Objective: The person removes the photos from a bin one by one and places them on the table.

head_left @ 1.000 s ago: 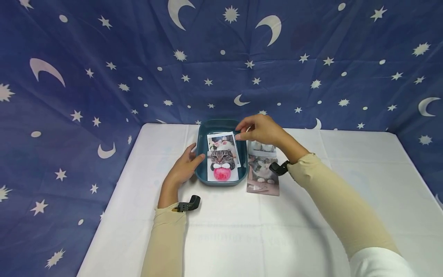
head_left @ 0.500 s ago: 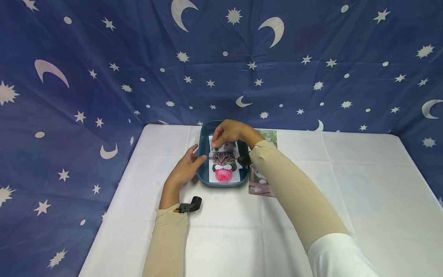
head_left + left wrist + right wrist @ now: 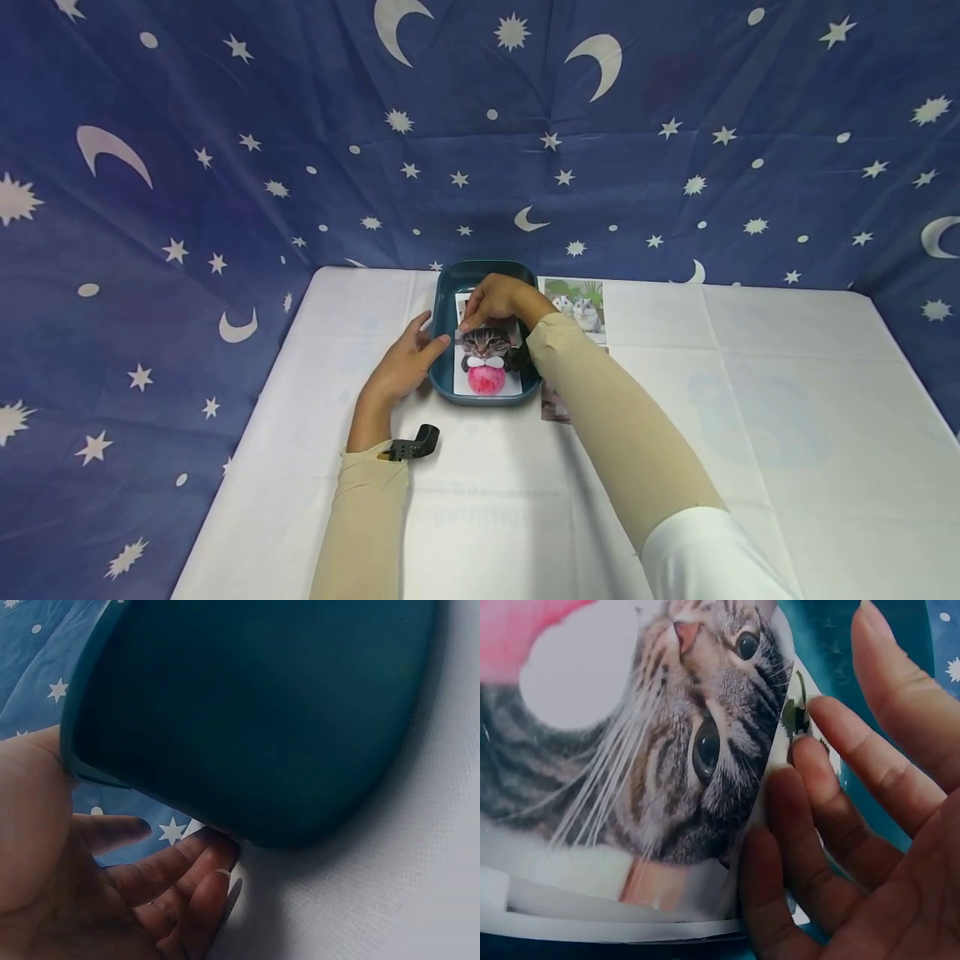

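A dark teal tray (image 3: 485,401) lies on the white-covered table. Inside it, a photo print of a tabby cat with a pink ball (image 3: 487,371) overlaps at least one other print, mostly covered. My left hand (image 3: 403,362) holds the tray's left wall, the thumb over the rim and the fingers outside; in the left wrist view several fingertips (image 3: 217,847) meet the wall low down. Over the tray, my right hand (image 3: 497,300) touches the cat photo's top edge. In the right wrist view its fingers lie along that edge, the thumb (image 3: 889,667) apart from them.
Right of the tray lie a hamster photo (image 3: 576,307) and, nearer me, another photo (image 3: 553,407) mostly hidden by the right sleeve. A dark blue cloth (image 3: 480,133) with moons and stars hangs behind the table and along its left side.
My right hand has moved left from the tray's right edge to above the photos, then slightly toward me. The hamster photo is more exposed. The left hand stays at the tray.
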The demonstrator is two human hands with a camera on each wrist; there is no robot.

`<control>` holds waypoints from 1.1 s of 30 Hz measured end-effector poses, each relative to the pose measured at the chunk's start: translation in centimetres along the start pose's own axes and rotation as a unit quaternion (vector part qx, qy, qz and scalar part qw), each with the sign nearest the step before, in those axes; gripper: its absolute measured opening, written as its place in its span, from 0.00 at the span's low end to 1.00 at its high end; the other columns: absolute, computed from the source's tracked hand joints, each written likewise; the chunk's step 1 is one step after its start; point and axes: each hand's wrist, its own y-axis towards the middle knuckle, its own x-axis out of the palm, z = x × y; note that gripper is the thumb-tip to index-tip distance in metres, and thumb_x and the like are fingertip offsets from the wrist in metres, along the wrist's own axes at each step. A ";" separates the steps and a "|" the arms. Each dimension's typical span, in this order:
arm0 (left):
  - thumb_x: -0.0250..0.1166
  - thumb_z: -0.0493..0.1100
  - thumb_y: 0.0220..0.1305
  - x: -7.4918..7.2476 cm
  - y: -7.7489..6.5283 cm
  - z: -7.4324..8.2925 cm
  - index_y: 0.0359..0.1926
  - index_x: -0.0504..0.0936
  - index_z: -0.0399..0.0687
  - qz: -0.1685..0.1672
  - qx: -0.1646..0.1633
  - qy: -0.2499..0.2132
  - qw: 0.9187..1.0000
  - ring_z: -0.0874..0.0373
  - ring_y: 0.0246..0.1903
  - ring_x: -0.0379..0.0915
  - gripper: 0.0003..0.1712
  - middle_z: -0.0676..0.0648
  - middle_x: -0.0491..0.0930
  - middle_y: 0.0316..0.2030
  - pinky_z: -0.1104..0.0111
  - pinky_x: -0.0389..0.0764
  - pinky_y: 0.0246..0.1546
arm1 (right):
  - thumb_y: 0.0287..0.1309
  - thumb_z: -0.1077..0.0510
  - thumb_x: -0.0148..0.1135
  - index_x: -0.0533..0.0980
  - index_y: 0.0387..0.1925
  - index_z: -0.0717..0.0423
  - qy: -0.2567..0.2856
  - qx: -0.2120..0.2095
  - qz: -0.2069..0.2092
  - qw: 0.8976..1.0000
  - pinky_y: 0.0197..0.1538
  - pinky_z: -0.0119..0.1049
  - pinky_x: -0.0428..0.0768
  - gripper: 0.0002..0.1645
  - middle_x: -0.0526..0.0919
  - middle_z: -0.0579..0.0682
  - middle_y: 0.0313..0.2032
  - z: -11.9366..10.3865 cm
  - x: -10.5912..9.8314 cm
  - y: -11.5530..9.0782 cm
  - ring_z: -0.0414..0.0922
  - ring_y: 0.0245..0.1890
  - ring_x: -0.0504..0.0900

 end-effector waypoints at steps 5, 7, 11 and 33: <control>0.57 0.58 0.76 0.1 0.1 0.1 0.82 0.46 0.56 0.004 0.000 0.000 1.000 0.41 0.70 0.68 0.44 0.36 0.66 0.73 0.46 0.67 0.71 | 0.52 0.44 0.80 0.90 0.40 0.50 -0.020 0.003 0.008 1.000 0.53 0.36 0.80 0.18 0.90 0.46 0.42 0.3 0.2 -0.1 0.42 0.44 0.81; 0.57 0.58 0.76 0.1 0.1 0.1 0.82 0.46 0.55 0.006 0.000 0.005 1.000 0.40 0.70 0.67 0.44 0.36 0.66 0.73 0.46 0.66 0.71 | 0.52 0.45 0.80 0.90 0.40 0.51 -0.023 0.000 0.007 1.000 0.56 0.37 0.80 0.18 0.91 0.47 0.43 0.2 0.2 -0.2 0.42 0.46 0.82; 0.57 0.58 0.76 0.2 0.1 0.0 0.82 0.46 0.55 0.007 -0.002 0.014 1.000 0.40 0.71 0.65 0.45 0.36 0.64 0.74 0.45 0.65 0.72 | 0.52 0.47 0.79 0.91 0.38 0.49 -0.024 -0.013 0.001 1.000 0.56 0.37 0.80 0.14 0.91 0.45 0.42 0.2 0.3 -0.4 0.40 0.46 0.82; 0.57 0.61 0.75 0.1 0.1 0.2 0.83 0.45 0.56 0.008 -0.015 0.027 0.999 0.40 0.74 0.61 0.46 0.36 0.63 0.75 0.44 0.60 0.75 | 0.63 0.64 0.68 0.83 0.59 0.39 -0.028 -0.109 -0.014 0.994 0.33 0.41 0.85 0.26 0.88 0.49 0.32 -0.6 -3.6 -6.4 0.42 0.19 0.79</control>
